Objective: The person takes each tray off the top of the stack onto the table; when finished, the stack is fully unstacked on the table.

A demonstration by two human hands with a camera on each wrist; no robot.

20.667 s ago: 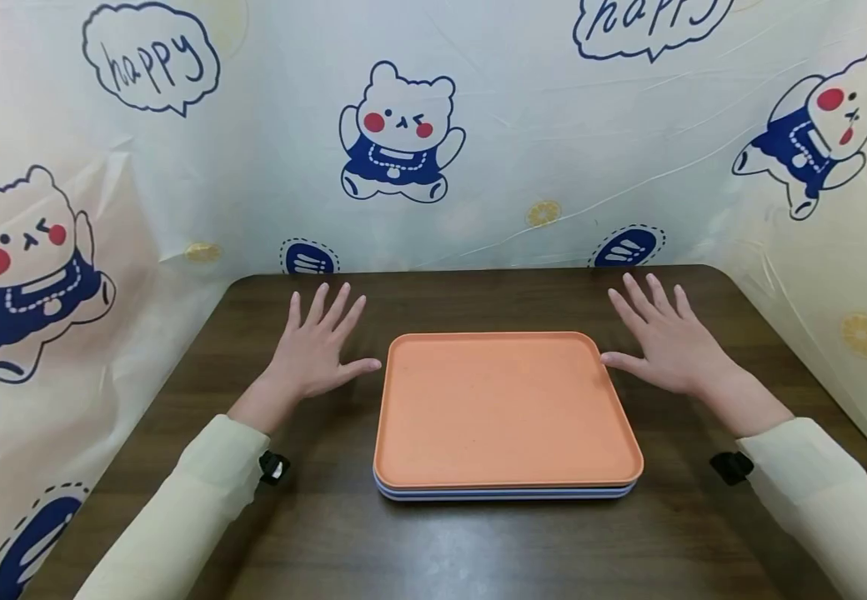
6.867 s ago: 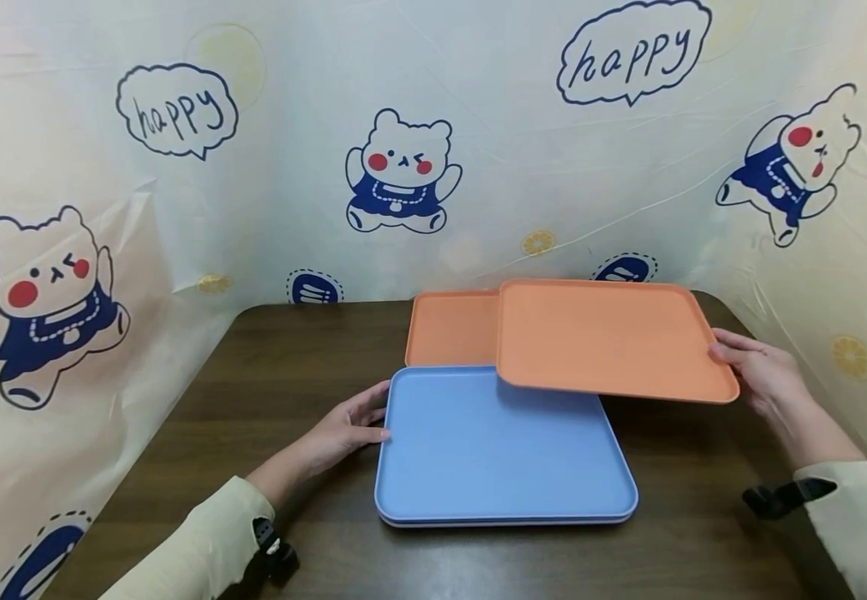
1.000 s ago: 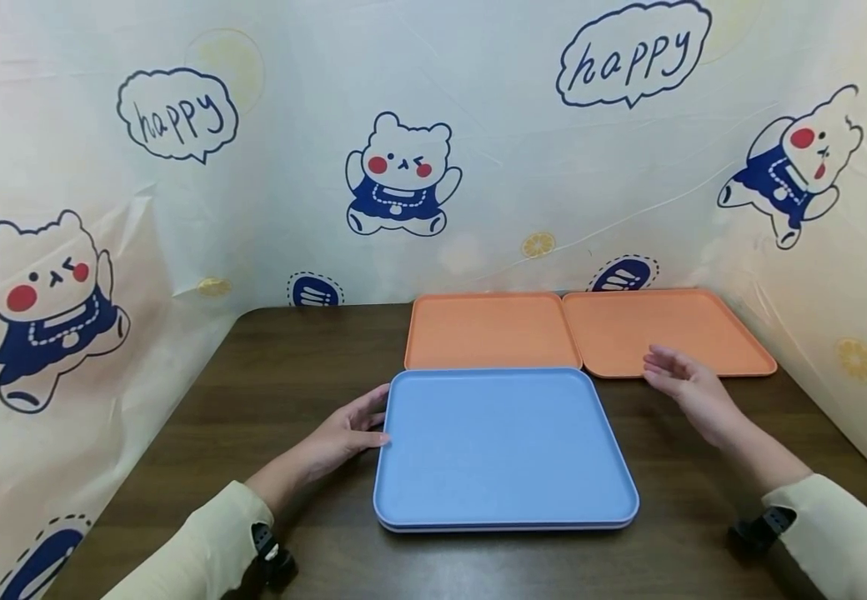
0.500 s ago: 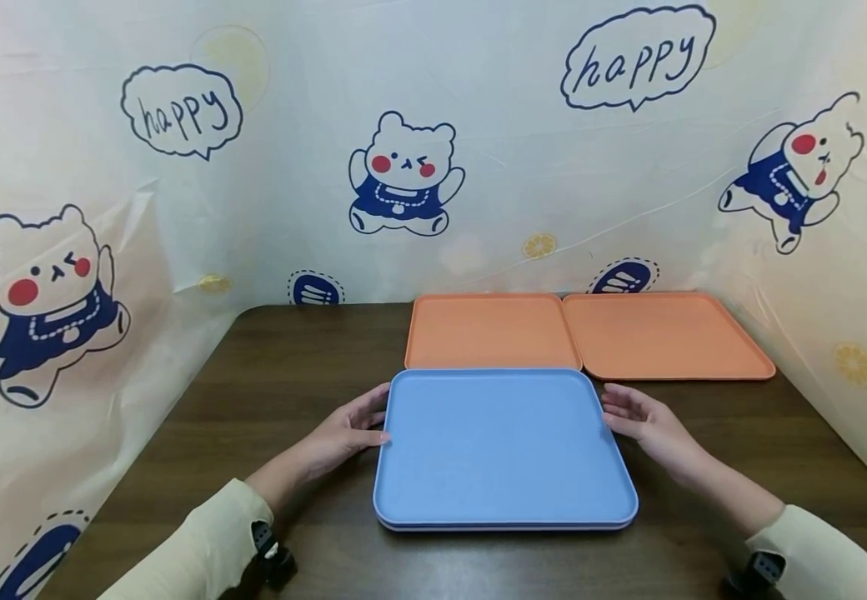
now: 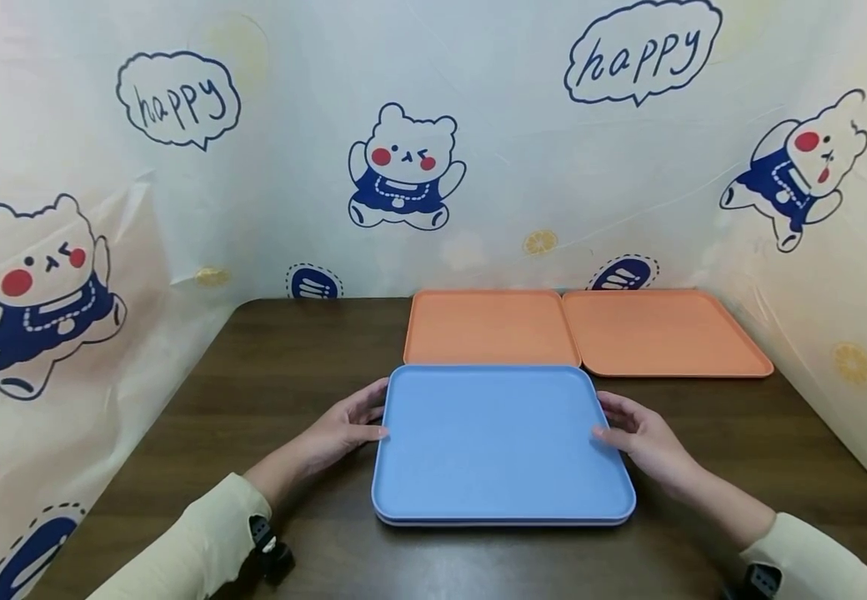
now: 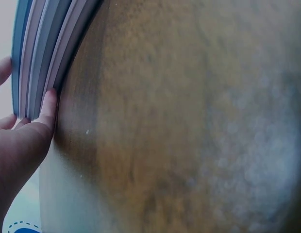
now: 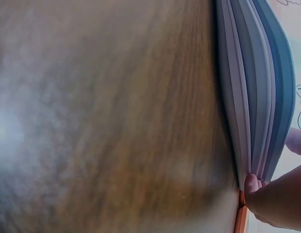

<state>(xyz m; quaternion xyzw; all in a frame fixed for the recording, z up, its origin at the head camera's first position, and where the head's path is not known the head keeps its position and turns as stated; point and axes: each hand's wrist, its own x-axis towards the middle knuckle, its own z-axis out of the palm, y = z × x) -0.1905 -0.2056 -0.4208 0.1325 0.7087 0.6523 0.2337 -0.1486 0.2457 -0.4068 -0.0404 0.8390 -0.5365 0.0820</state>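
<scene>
A stack of trays with a blue tray (image 5: 504, 446) on top lies at the middle of the table. My left hand (image 5: 336, 433) holds the stack's left edge, its thumb at the top rim. In the left wrist view, fingertips of the left hand (image 6: 24, 145) touch the sides of several layered trays (image 6: 41, 58), blue and pinkish. Opposite, my right hand (image 5: 651, 437) grips the right edge, thumb over the blue rim and fingers against the side. The right wrist view has a fingertip of the right hand (image 7: 281, 194) against the lower layers (image 7: 242, 97).
Two orange trays, one behind the stack (image 5: 492, 327) and one to its right (image 5: 666, 333), lie side by side along the back of the brown wooden table (image 5: 291, 350). A printed curtain (image 5: 268, 183) hangs around the table's back and sides.
My right hand has come from near the right orange tray leftward and toward me, onto the stack's right edge. The left hand keeps its place at the left edge.
</scene>
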